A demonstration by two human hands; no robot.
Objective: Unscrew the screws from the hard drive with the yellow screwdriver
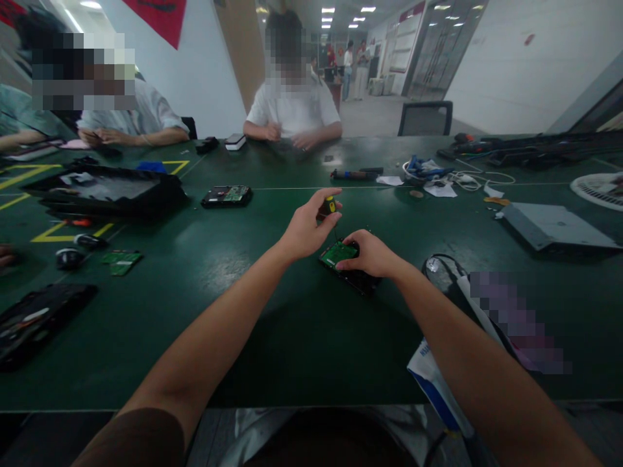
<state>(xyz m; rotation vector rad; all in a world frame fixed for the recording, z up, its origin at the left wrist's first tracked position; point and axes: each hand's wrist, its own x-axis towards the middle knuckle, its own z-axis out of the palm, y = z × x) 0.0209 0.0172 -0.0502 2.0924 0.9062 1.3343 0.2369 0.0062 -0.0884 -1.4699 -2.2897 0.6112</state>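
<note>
My left hand [307, 226] is closed around the black and yellow handle of a screwdriver [331, 205]. Its thin shaft points down toward a green circuit board [335, 254]; whether the tip touches the board I cannot tell. The board lies in or on a black plastic casing [363, 281], tilted on the table in front of me. With thumb and fingers, my right hand [367, 254] grips the board near its right side and covers part of it.
On the green table [302, 337], a black tray-like housing [111, 191] and another device with an exposed board [226, 196] stand left. A loose circuit board [121, 261] lies nearer. Right are a silver box [559, 227], cables [428, 170] and a packet [438, 383]. People sit opposite.
</note>
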